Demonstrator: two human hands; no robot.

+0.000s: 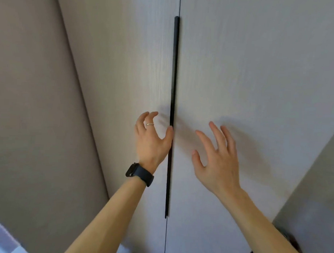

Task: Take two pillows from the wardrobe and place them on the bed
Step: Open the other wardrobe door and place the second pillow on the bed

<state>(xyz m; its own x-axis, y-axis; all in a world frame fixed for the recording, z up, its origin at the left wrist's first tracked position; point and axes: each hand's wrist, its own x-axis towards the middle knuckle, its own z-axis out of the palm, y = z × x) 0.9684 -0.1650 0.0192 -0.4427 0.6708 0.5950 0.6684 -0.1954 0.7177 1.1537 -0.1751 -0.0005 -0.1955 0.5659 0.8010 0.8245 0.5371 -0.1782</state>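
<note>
Upright, wardrobe (pixel 240 72) handle (pixel 173 79), top-to-bottom.

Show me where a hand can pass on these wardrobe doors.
Bare panel lies right of the right hand and above both hands, either side of the black handle bar. It is crowded only at the seam, where the left hand curls against the bar.

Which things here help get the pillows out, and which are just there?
For the job: wardrobe doors, shut; long black handle; left hand, thumb at the handle; right hand, open near the door.

Just there: black watch; ring; grey wall panel.
</note>
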